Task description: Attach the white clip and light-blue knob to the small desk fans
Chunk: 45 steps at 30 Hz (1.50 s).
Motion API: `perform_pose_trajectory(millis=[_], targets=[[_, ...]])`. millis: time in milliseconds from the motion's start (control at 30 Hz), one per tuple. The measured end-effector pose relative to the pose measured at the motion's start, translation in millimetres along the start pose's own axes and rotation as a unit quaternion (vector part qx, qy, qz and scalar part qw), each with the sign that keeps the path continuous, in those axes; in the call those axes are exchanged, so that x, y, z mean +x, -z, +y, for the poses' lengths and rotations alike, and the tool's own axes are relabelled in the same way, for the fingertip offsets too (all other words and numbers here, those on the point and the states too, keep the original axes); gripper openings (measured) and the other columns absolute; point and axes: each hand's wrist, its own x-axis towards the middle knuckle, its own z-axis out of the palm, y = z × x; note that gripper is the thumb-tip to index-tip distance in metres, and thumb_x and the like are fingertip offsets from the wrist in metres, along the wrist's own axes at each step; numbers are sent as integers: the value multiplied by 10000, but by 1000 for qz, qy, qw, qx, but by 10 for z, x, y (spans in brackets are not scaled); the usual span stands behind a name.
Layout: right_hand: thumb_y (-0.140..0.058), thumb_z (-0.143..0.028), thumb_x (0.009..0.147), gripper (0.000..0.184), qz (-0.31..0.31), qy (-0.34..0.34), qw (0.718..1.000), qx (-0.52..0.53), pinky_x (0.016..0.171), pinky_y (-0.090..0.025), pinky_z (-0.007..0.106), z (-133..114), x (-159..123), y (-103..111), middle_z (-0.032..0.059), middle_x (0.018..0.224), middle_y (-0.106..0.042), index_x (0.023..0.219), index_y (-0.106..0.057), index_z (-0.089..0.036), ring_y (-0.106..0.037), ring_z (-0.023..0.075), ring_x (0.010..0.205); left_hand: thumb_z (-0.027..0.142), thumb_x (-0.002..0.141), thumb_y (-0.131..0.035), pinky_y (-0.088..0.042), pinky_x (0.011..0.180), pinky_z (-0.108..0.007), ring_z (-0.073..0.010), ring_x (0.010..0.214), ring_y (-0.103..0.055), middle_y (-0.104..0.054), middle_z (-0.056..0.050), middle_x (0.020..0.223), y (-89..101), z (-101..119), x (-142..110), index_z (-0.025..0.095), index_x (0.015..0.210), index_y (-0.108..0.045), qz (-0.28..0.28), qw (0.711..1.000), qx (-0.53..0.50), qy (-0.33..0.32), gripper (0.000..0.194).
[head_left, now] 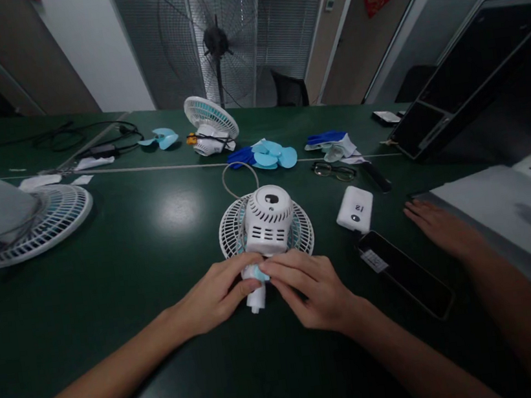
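Note:
A small white fan lies with its grille down on the green table, its motor housing facing up. A short white stem sticks out from it toward me. My left hand is closed around this stem from the left, fingertips partly hidden. From the right, the closed fingers of my right hand pinch a small light-blue knob-like piece at the stem. Whether that piece is fully fixed to the stem I cannot tell.
Another fan stands behind, and a third fan lies left. Light-blue fan blades, glasses, a white power bank and a black phone are around. A co-worker's hand rests at right beside a laptop.

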Motion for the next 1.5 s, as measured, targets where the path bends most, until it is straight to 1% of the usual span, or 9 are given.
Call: perform_pose_trajectory(millis=[367,567,833,967,1133,1200,1300,1400,1500], targets=[[-603,-11,953,519,-23,31,999,-13,867,-617,331,82,-1,26,103,1290,-711,1450,-552,-153,-689,195,1087,323,1105,-481,-546,990,-394,-240,1112,-672,-678,-103,1271,0,14,1,215,1414,-519,-10,1000,-5,14,330],[-601,-51,963,523,-29,15,999,-15,798,-619,334,78,21,43,83,1250,-724,1462,-546,-197,-703,188,1007,324,1107,-480,-547,1008,-406,-234,1098,-678,-682,-101,1247,-1,24,9,205,1390,-526,-9,1000,2,1,310],[-617,-86,970,462,-37,4,999,-33,789,-613,343,81,15,22,90,1185,-731,1419,-581,-188,-706,198,965,346,1113,-467,-552,976,-384,-230,1072,-676,-684,-106,1228,-1,22,9,192,1367,-535,-11,1000,9,0,305],[-604,-113,1002,454,-25,-26,999,-15,845,-612,339,54,14,-12,81,1161,-741,1444,-546,-195,-712,182,979,340,1110,-466,-547,978,-394,-230,1067,-672,-683,-104,1230,8,20,6,195,1367,-539,-15,1000,11,-1,304],[-607,-151,1000,409,27,-110,993,39,663,-587,247,-82,39,-128,27,952,-721,1401,-559,-215,-693,134,783,312,1098,-492,-542,978,-400,-241,1078,-679,-687,-117,1251,7,17,10,191,1419,-524,-16,1000,10,6,345],[-603,-148,988,396,50,-157,983,79,644,-584,233,-153,46,-189,-1,880,-694,1377,-573,-220,-666,117,709,314,1096,-498,-541,964,-388,-241,1069,-681,-692,-118,1236,8,17,12,186,1410,-534,-19,1000,5,9,341],[-593,-126,981,394,71,-208,967,125,666,-599,226,-213,38,-238,-2,891,-691,1361,-591,-229,-672,114,718,315,1097,-499,-533,977,-384,-242,1088,-678,-689,-112,1246,11,18,9,191,1415,-533,-18,1000,-3,10,344],[-618,-126,966,459,64,-176,974,125,676,-614,250,-186,8,-200,29,960,-702,1410,-560,-226,-685,136,763,315,1099,-496,-536,981,-391,-243,1094,-675,-686,-110,1254,12,19,6,200,1433,-519,-16,1000,-6,13,355],[-611,-112,960,509,33,-107,991,70,782,-642,317,-115,-25,-118,95,1176,-702,1449,-534,-227,-712,188,954,317,1100,-494,-544,976,-387,-234,1067,-679,-691,-108,1228,9,20,8,196,1386,-544,-14,1000,-6,8,315]])
